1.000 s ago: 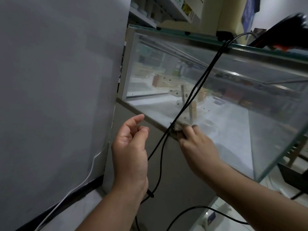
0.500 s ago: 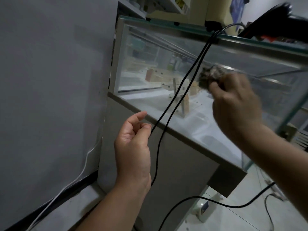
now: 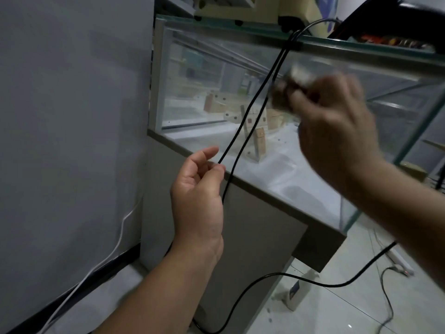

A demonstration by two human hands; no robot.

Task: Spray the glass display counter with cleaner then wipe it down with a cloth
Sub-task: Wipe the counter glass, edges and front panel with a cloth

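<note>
The glass display counter (image 3: 207, 75) fills the upper middle and right, with small wooden pieces inside it. My right hand (image 3: 337, 131) is raised against the upper front pane and grips a bunched grey-brown cloth (image 3: 286, 85); hand and cloth are motion-blurred. My left hand (image 3: 197, 196) is lower, in front of the counter's bottom frame, and pinches one of two black cables (image 3: 243, 131) that hang down from the counter's top edge. No spray bottle is in view.
A grey wall (image 3: 72, 116) stands close on the left with a white cord (image 3: 118, 247) running down it. A black device (image 3: 395, 22) sits on the counter top. More black cable (image 3: 313, 280) and a white power strip (image 3: 399, 261) lie on the tiled floor.
My right hand lifted the cloth from the pane's bottom edge up to the upper part of the glass. My left hand stayed low and closed its fingertips on the hanging cable.
</note>
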